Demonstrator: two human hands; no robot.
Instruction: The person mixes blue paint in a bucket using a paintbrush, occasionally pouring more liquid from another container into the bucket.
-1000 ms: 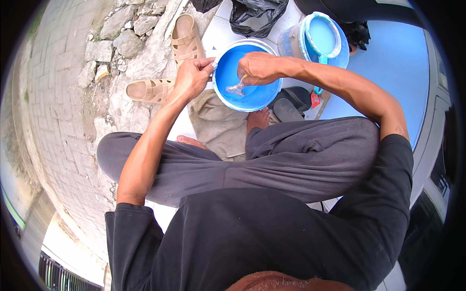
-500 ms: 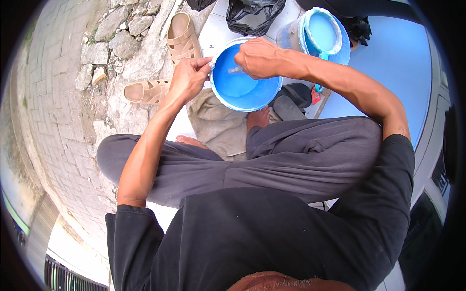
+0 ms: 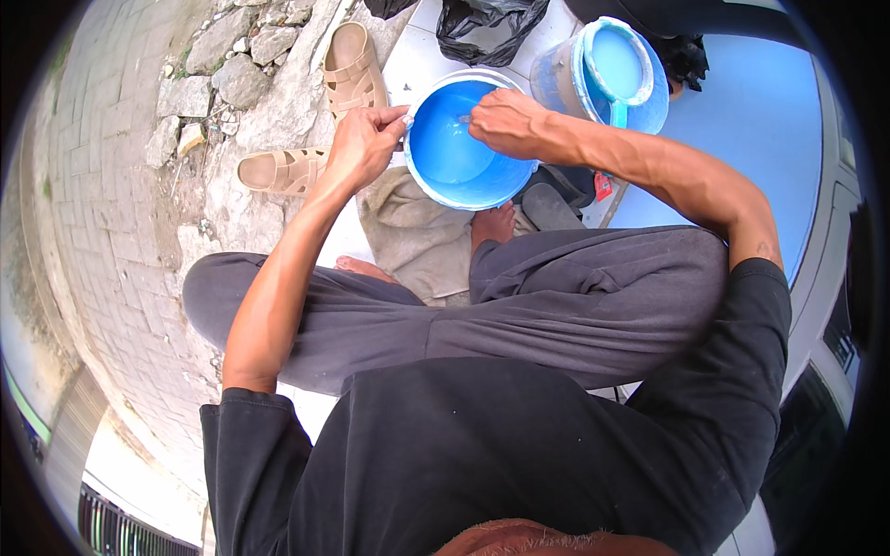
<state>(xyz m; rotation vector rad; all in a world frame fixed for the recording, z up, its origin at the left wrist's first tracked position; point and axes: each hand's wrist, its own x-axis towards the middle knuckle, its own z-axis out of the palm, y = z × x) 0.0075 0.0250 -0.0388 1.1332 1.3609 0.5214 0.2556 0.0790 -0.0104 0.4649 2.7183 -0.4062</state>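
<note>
A round bucket [image 3: 428, 190] with a pale rim and bright blue inside stands in front of me, blue liquid in its bottom. My left hand [image 3: 366, 141] pinches the bucket's left rim between thumb and fingers. Over the right part of the opening, my right hand [image 3: 505, 122] is closed like a fist, knuckles up. A small greyish bit shows at its fingertips; what it belongs to is hidden. Behind my right wrist, a paint-smeared tub [image 3: 554, 76] carries a light-blue dipper [image 3: 614, 60] with a turquoise handle.
Tan sandals [image 3: 350, 69] lie left of the bucket, beside broken stones [image 3: 243, 82]. A beige cloth [image 3: 408, 232] is spread by my bare feet, with dark sandals [image 3: 549, 206] to its right. A black plastic bag [image 3: 487, 32] sits at the back; a blue panel [image 3: 742, 139] is at the right.
My right hand has shifted slightly to the right and down over the bucket, still closed. The left hand keeps its place on the rim.
</note>
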